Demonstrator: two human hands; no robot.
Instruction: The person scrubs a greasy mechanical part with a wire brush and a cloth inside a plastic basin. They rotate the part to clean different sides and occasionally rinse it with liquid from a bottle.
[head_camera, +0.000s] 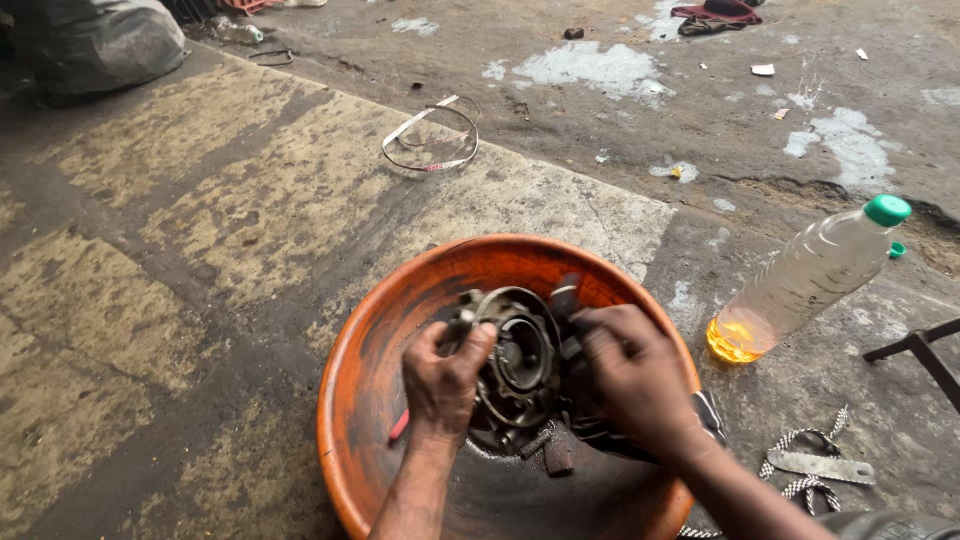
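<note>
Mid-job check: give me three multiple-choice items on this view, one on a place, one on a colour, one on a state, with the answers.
1. Where is the round metal part?
A. Over the orange basin
B. On the bare floor
C. Beside the grey sack

2. What colour is the cap of the plastic bottle?
A. Red
B. Green
C. White

3. How does the bottle lie?
A. Upright and full
B. Crushed flat
C. On its side, a little yellow liquid in its base

Answers:
1 A: both the left hand and the right hand hold the part within the basin's rim.
2 B: the cap shows green.
3 C: it lies tilted on the floor, yellow pooled at its base.
</note>
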